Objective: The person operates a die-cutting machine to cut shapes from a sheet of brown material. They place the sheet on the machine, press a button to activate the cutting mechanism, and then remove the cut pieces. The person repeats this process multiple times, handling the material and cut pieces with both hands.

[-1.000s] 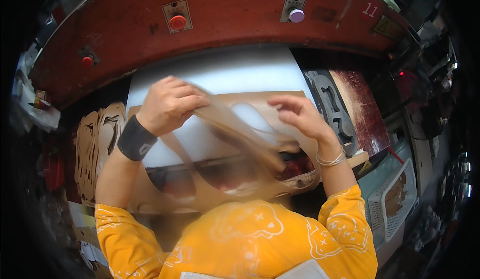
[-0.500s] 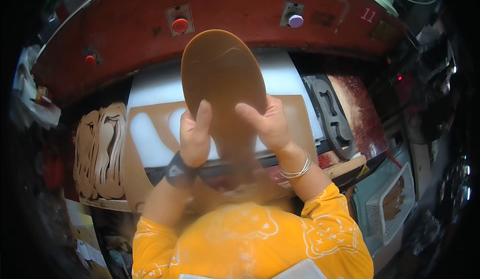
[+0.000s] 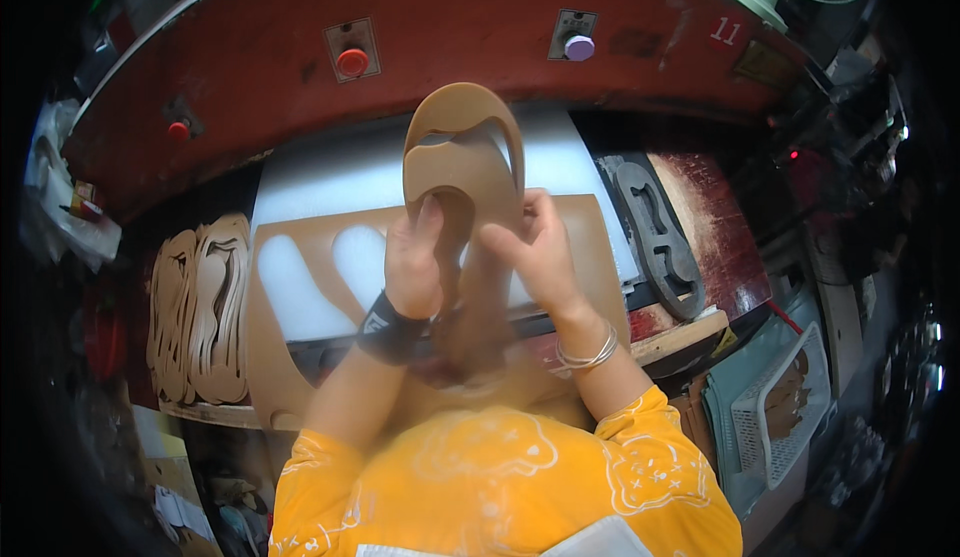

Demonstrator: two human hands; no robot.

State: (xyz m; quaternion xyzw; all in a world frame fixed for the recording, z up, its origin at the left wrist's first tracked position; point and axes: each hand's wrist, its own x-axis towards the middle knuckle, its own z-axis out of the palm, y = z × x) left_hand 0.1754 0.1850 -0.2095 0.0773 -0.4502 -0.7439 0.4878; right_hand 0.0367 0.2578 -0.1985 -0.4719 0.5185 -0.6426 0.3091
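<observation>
Above the bench I hold up a tan sole-shaped piece (image 3: 455, 167) with both hands. Curved openings split its upper end into an outer rim and an inner part; its lower end is blurred. My left hand (image 3: 413, 269) is closed on its left edge, thumb on top. Gripping the right edge is my right hand (image 3: 540, 257), its thumb near the piece's middle and its fingers partly behind. Beneath lies a tan sheet (image 3: 585, 242) with sole-shaped holes, on a white board (image 3: 320, 182).
Stacked tan cut pieces (image 3: 222, 307) stand at the bench's left. A grey sole-shaped cutting die (image 3: 655, 232) lies right of the board. Across the back runs a red machine beam (image 3: 460, 27) with a red button (image 3: 352, 62) and a purple button (image 3: 579, 48). A white basket (image 3: 785, 427) is lower right.
The held piece earlier showed a smooth, unbroken rounded face; now its curved openings show and it looks narrower. My left hand has moved right, closer to my right hand.
</observation>
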